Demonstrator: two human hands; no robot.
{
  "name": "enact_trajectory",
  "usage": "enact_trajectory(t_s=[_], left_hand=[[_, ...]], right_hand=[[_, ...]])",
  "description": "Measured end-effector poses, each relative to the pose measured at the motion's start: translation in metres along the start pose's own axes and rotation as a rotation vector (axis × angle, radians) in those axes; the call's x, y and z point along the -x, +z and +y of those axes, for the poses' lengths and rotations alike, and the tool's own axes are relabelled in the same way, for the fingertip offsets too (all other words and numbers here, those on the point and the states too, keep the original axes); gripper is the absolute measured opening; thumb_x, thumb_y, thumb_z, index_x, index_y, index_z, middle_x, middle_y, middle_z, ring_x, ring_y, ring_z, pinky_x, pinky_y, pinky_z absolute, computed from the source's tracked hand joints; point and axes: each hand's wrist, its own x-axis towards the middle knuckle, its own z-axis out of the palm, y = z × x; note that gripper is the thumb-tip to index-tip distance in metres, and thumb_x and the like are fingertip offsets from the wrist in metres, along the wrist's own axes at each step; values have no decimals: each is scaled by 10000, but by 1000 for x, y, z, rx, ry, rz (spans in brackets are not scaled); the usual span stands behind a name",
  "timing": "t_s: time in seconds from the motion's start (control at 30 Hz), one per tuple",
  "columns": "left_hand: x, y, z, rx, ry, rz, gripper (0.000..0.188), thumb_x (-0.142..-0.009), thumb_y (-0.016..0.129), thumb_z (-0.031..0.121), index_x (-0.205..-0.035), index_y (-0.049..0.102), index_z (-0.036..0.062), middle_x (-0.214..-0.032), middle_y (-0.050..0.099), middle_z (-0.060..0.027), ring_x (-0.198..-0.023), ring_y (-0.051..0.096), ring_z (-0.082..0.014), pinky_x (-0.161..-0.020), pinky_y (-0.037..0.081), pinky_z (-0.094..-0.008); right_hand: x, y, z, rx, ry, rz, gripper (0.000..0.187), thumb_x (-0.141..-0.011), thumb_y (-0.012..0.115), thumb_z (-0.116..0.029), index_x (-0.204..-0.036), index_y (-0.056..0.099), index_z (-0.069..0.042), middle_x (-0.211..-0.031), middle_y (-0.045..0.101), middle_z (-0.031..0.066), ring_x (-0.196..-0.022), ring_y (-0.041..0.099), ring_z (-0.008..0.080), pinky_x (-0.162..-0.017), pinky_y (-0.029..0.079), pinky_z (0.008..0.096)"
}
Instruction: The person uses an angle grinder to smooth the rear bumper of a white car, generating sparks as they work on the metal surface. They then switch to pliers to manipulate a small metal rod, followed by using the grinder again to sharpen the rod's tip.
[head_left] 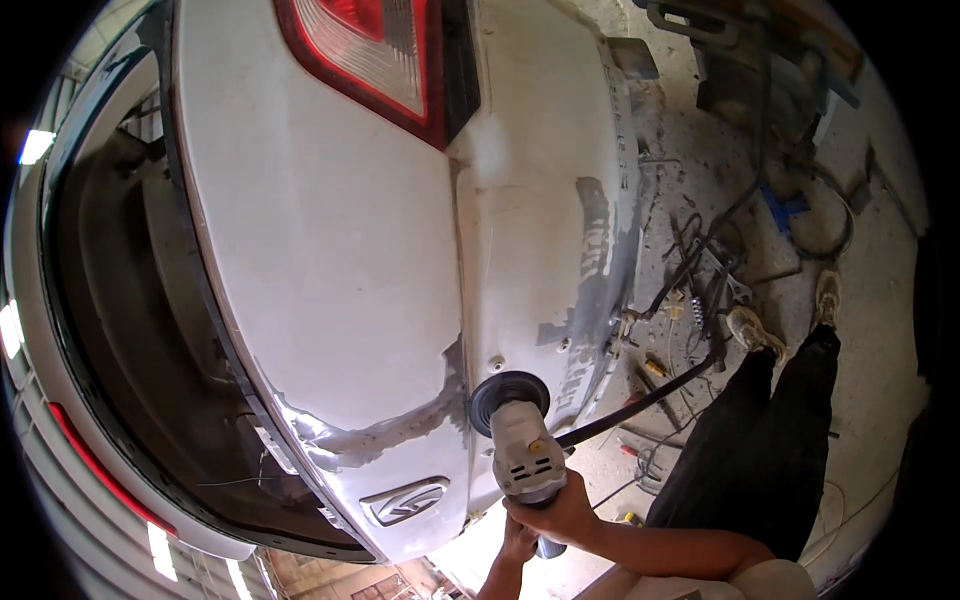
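Observation:
A grey-white angle grinder (525, 445) with vents in its housing is held against the rear of a white car (340, 240). Its round black pad (510, 390) lies on the body panel beside a vertical seam. My right hand (562, 515) wraps round the grinder's body near its back end. Next to it, my left hand (518, 540) is closed on the same tool; its fingers are partly hidden. Dull grey patches (390, 435) mark the paint left of the pad, and another patch (590, 260) runs along the lower panel. An oval emblem (404, 500) sits to the left of my hands.
A red and clear tail light (385, 60) sits at the top. At left is the car's dark rear opening (150, 270). A thick black hose (640, 405) crosses the concrete floor, where several tools, cables and a blue clamp-like piece (783, 208) lie near my shoes (755, 332).

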Motion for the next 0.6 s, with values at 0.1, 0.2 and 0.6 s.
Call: enact_trajectory(t_s=[0.1,0.2,0.6], left_hand=[[-12,-12,-10,-60,-11,-36,1091,-678,623,742,-1355,279,-42,-1327,420,-159,-1224,436,-264,-1024,353,-394],[-21,-10,3,-85,-9,-44,1118,-649,640,752,-1352,281,-41,-1311,436,-160,-1210,452,-267,-1020,361,-395],[-62,17,58,34,111,-97,1152,-626,658,759,-1366,283,-41,-1332,433,-138,-1209,455,-249,-1027,352,-382]], right_hand=[[-9,-3,0,-16,-31,-18,497,-665,805,-206,-1042,585,30,-910,683,121,-830,677,186,-751,537,316],[-16,-5,-12,-2,-77,-5,492,-659,803,-204,-1038,587,24,-904,682,125,-824,677,186,-746,537,320],[-44,-15,-50,-24,-109,8,427,-666,782,-182,-985,614,45,-857,690,129,-786,678,177,-721,537,310]])
